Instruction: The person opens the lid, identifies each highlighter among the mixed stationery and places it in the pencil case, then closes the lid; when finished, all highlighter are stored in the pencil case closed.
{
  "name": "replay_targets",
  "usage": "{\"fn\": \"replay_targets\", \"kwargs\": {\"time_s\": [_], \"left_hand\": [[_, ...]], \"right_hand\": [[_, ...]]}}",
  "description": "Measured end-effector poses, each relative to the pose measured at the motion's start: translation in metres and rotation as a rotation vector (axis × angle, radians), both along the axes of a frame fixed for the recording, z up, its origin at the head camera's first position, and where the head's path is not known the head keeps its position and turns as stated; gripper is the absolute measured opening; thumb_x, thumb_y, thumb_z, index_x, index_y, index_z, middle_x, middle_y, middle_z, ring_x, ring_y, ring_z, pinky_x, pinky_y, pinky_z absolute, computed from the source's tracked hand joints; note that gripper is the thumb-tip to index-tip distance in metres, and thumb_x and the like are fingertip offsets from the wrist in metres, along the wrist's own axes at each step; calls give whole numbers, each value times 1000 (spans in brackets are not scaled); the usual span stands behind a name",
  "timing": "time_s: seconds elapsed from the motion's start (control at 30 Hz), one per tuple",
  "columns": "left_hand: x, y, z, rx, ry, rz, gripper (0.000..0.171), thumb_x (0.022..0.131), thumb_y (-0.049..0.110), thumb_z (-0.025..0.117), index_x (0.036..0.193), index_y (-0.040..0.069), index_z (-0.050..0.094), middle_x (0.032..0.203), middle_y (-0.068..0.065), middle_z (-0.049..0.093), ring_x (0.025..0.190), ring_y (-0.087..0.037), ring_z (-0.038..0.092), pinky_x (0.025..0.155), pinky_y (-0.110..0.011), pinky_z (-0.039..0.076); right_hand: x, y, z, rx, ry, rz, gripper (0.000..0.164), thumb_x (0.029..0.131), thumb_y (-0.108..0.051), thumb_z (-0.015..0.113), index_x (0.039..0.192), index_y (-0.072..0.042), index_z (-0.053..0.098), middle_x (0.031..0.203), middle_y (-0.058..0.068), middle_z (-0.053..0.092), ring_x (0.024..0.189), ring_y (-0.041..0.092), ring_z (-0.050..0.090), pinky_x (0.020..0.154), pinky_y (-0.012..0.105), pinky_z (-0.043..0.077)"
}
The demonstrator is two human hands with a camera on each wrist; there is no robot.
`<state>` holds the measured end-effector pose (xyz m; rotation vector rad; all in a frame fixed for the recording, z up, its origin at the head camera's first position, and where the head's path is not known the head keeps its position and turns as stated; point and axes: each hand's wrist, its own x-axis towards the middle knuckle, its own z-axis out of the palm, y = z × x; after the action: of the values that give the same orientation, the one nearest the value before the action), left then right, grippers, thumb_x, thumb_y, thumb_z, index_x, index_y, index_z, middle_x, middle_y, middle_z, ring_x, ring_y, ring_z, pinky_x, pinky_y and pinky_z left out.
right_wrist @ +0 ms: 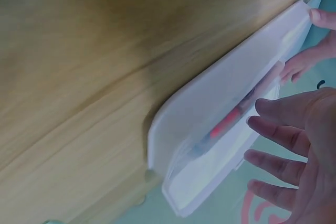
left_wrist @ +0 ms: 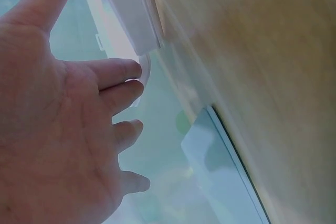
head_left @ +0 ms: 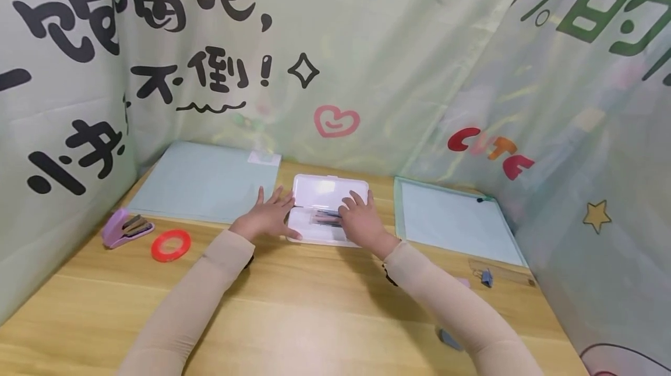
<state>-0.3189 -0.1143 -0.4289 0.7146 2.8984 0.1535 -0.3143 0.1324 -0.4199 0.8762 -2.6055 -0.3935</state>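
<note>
A white pencil case [head_left: 306, 230] lies on the table with its lid [head_left: 320, 190] raised at the back. Inside it is a bundle of pens [head_left: 327, 219], some with red parts, in what looks like a clear sleeve. My left hand [head_left: 266, 219] is at the case's left end, thumb at the front corner and fingers spread toward the lid. Over the right half of the case is my right hand [head_left: 363, 223], its thumb and fingertips close to the pens. In the right wrist view, a gap shows between the thumb and fingers [right_wrist: 278, 132], with nothing held there.
Left of the case are a light blue board [head_left: 204, 184], a purple stapler [head_left: 126, 229] and a red tape roll [head_left: 170, 245]. To the right are a white board [head_left: 456, 219], a blue binder clip [head_left: 486, 277] and a clear ruler [head_left: 511, 273]. A printed curtain [head_left: 377, 73] encloses the table.
</note>
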Motion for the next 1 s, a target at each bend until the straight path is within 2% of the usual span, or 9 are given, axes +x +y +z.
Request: {"fn": "replay_targets", "kwargs": {"time_s": [0.1,0.2,0.33,0.47,0.53,0.8,1.0], "left_hand": [[-1,1,-1,0,-5,-7,103,64,75,43,138,8,19,144,-5,8,128,-29,-10,90,-59,-16],[-2,2,-1,10,-9,-16,102,65,74,43,138,7,20,144,-5,7,128,-30,-9,90,-59,-16],[-3,1,-3,19,-17,-16,103,65,74,44,138,7,19,144,-6,6,128,-30,-10,89,-59,-17],[-4,0,-3,30,-15,-6,103,65,74,45,138,7,19,144,-5,7,128,-30,-10,89,-58,-17],[-4,-1,-2,38,-9,-4,102,65,74,45,138,8,19,144,-5,8,129,-29,-9,90,-58,-17],[-6,-5,0,54,-9,-15,103,65,73,46,138,6,19,144,-7,9,128,-31,-8,89,-59,-17],[-5,-2,-1,46,-20,-16,103,65,74,45,138,7,19,144,-5,9,129,-30,-9,90,-59,-17]], "right_hand": [[6,11,5,-17,9,-15,16,81,-29,57,82,-13,61,109,7,55,114,31,39,90,61,20],[14,27,12,-60,0,-69,20,79,-31,61,83,-11,61,109,10,55,113,33,40,89,62,21],[28,54,18,-115,-63,-212,29,76,-35,63,86,-8,61,104,15,55,110,37,40,88,65,18],[42,82,20,-86,-141,-360,38,78,-41,60,86,-5,62,100,18,55,108,40,39,86,67,17],[48,93,20,-72,-179,-406,39,79,-42,58,87,-4,62,100,19,54,108,41,38,85,67,16],[65,114,12,-28,-247,-440,37,78,-41,58,74,-5,60,90,17,54,101,40,40,81,69,18],[74,117,5,-35,-272,-448,23,77,-24,56,60,-9,55,80,14,53,95,39,43,81,69,18]]}}
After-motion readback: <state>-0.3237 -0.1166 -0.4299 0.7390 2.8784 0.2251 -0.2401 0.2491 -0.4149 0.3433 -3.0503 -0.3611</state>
